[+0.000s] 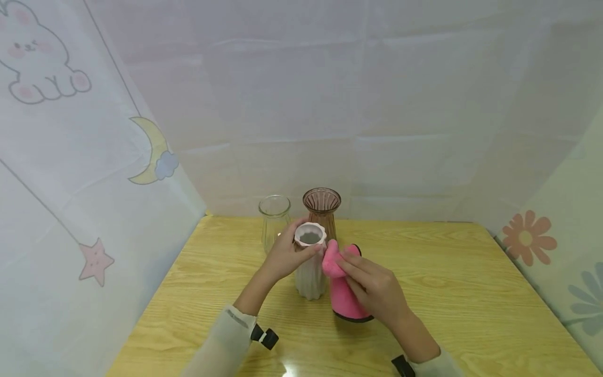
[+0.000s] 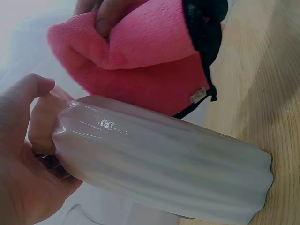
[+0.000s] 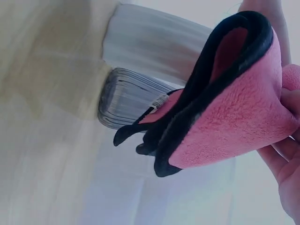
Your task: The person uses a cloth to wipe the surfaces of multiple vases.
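Observation:
A white fluted vase [image 1: 310,277] stands upright on the wooden table, its open mouth facing up. My left hand [image 1: 286,254] grips it near the rim, thumb on the near side. In the left wrist view the vase [image 2: 164,159] shows its glossy ribbed side, with the left hand [image 2: 23,159] around its neck. A pink cleaning cloth [image 1: 346,298] with black edging hangs bunched from my right hand [image 1: 379,290], which pinches it just right of the vase. The right wrist view shows the cloth [image 3: 234,112] folded over, with a small white label.
Behind the white vase stand a clear glass vase [image 1: 275,209] on the left and a brownish-pink ribbed glass vase [image 1: 322,204] on the right. The table [image 1: 452,272] meets a pale cloth backdrop [image 1: 424,157] at its far edge.

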`<state>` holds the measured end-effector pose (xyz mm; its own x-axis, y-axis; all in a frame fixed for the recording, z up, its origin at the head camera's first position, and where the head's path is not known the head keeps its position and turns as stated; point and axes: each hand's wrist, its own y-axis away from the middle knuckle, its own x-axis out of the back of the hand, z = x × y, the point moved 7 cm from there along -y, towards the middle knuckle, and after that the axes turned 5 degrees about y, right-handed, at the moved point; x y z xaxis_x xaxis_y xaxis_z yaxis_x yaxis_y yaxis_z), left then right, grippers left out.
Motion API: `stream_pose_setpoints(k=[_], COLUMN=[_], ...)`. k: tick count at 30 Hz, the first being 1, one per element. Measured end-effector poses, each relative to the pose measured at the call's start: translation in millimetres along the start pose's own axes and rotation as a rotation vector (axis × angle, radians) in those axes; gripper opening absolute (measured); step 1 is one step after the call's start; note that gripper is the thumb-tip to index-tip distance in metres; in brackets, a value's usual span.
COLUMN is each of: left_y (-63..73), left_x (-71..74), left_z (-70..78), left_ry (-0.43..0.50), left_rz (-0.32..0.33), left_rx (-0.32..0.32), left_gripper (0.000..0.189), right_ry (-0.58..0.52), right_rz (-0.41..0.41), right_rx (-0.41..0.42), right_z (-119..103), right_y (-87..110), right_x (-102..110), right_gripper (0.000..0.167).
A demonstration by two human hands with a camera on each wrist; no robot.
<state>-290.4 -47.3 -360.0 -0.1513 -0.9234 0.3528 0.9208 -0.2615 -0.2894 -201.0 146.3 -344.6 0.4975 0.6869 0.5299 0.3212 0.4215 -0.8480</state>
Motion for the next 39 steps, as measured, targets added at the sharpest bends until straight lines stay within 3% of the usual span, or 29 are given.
stream_pose_setpoints(k=[9,21,24,31,39], left_y=[0.6,-4.2,-5.3,-9.3,-13.7], left_x=[2.2,3.2,3.7,5.4,6.5], left_z=[-4.7,-5.4,-7.7,-15.1,-20.7], left_ry=[0.009,0.024,0.053,0.157,0.202], left_rz=[0.006,-0.027,-0.053,-0.132,-0.211], left_rx=[0.068,0.038,0.037,0.041,0.068], left_gripper=[0.079,0.068,0.066,0.064,0.063], right_ry=[-0.012,-0.01,0.0,0.004,0.006], right_rz=[-0.042,-0.141,-0.153,-0.185,-0.289], right_rx=[0.088,0.023,0.036,0.033,0.007], right_z=[-0.7,-5.3,-8.6,-15.0,-19.5], right_y=[-10.9,-0.9,5.4,17.6,30.4], right_x=[-21.8,-37.4,-40.9,-52.0,-66.3], right_gripper=[0.037,0.026,0.023,0.037,0.031])
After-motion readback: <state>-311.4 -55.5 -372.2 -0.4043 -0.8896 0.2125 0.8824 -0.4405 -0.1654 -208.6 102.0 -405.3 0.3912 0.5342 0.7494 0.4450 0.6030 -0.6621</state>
